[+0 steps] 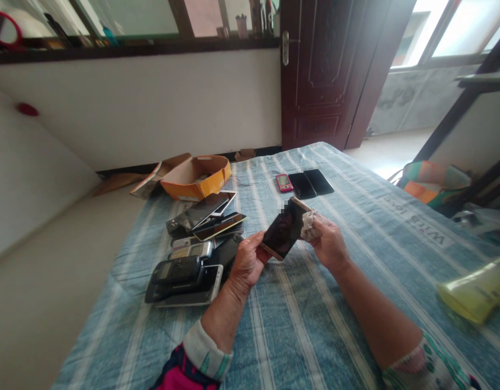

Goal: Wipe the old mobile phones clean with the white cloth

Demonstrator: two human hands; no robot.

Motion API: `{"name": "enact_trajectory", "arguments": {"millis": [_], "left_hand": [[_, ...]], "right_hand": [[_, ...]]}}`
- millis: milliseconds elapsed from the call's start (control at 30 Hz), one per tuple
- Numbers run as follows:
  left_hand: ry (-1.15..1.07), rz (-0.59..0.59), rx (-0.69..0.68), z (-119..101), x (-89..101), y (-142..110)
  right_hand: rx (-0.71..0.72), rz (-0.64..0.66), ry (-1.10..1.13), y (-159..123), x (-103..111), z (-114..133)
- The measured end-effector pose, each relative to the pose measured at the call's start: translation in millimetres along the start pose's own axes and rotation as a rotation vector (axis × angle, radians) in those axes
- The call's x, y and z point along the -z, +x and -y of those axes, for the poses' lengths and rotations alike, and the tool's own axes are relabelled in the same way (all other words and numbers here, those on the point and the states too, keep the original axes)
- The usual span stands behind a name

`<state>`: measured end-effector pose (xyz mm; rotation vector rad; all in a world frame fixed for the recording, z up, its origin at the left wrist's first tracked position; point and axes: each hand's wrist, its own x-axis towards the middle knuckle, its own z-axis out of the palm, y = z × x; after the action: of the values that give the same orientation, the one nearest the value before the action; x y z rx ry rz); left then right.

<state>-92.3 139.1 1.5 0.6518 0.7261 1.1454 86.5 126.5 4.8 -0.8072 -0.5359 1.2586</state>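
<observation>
My left hand (pixel 250 259) grips the lower left end of a gold-edged smartphone (pixel 283 230), held tilted above the bed with its dark, reflecting screen towards me. In my right hand (pixel 330 242) is a crumpled whitish cloth (pixel 310 225), pinched and pressed against the phone's right edge. Left of my hands lies a heap of old phones: a black handset (pixel 179 269) on a white-edged smartphone (pixel 214 286), a silver keypad phone (pixel 190 250) and a yellow-edged phone (pixel 220 226). Beyond the held phone, a pink phone (pixel 284 182) lies beside two dark smartphones (pixel 318 182).
An orange open cardboard box (pixel 196 185) stands at the bed's far left. A yellow see-through container (pixel 473 292) lies at the right on the blue striped bedsheet (pixel 274 336). Past the far edge are a white wall and a dark red door (pixel 323 70).
</observation>
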Motion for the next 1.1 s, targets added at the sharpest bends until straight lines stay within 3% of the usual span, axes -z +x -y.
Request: {"name": "enact_trajectory", "arguments": {"millis": [1100], "left_hand": [[-0.027,-0.022,0.018,-1.7,-3.4,-1.7]], "right_hand": [[0.016,0.017,-0.042,0.4,2.5,-0.8]]}}
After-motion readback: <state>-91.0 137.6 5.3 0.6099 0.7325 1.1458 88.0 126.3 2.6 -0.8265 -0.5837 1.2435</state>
